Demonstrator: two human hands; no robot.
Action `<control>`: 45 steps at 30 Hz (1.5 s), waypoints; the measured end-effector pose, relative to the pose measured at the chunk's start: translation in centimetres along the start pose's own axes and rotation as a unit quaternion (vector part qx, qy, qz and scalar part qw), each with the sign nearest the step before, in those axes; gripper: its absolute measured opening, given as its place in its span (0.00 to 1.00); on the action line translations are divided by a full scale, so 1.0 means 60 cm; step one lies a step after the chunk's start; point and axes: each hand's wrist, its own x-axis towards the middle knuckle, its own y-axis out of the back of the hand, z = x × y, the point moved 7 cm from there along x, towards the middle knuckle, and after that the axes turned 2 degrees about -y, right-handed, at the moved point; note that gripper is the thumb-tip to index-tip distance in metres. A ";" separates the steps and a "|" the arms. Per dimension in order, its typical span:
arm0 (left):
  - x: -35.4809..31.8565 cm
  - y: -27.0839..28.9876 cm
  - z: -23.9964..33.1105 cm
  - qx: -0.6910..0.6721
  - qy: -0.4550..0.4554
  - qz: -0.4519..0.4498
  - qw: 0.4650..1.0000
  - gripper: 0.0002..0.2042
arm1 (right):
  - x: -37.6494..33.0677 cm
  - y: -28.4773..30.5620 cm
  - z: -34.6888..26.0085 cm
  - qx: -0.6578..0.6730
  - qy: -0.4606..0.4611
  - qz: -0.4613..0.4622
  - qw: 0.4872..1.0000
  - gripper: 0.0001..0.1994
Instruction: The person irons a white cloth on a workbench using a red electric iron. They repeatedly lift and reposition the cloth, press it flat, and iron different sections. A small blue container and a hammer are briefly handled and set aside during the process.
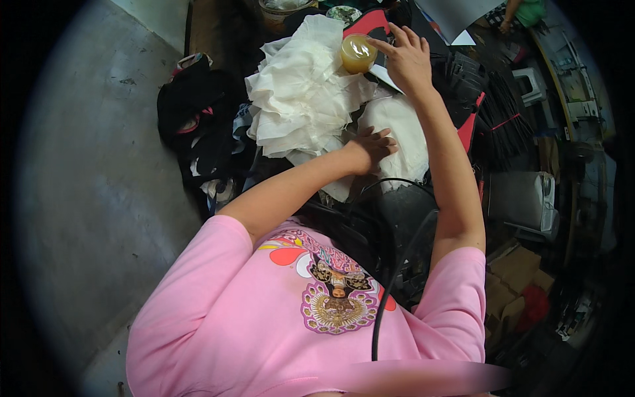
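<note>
My left hand (372, 151) lies with its fingers apart on a stack of white cloth pieces (405, 135) in front of me. Farther out, my right hand (407, 59) is spread open beside a round container of yellowish stuff (358, 54). The index fingertip is at the container's rim; whether it touches cannot be made out. To the left of both hands rises a loose, ruffled heap of white fabric (301, 92), close against the container. Part of a flat white piece (385, 77) shows under my right hand.
Dark clothes (192, 112) are bunched left of the heap. A red and black item (367, 25) lies behind the container. A black cable (397, 264) runs down across my front. At the right are tied black strips (506, 122), a white stool (529, 86) and cardboard (516, 271). Another person's arm (509, 14) shows top right.
</note>
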 end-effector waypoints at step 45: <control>0.021 0.004 -0.038 -0.072 -0.049 0.062 0.994 0.23 | -0.450 0.027 -0.045 0.154 -0.093 -0.187 0.966 0.25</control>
